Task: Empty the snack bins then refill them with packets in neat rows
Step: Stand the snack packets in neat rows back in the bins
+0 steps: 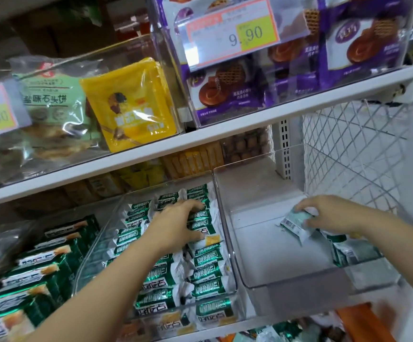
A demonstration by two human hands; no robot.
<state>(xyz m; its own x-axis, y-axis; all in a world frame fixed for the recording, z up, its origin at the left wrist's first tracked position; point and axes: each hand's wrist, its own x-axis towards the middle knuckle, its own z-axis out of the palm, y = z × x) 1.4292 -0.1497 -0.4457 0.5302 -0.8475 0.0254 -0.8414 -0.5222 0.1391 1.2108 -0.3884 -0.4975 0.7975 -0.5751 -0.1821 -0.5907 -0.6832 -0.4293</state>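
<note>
My left hand (178,223) is down in the middle bin (94,248) - fingers above, thumb below, curled round a clutch of the green packets (210,287) that fill it in rows. My right hand (329,213) hangs over the right bin (274,257), pinching a pale packet (295,224) by one end, barcode side up. That bin shows mostly bare floor - a few loose packets (353,250) lie in its near right corner. Both bins sit beneath the white shelf (200,137).
</note>
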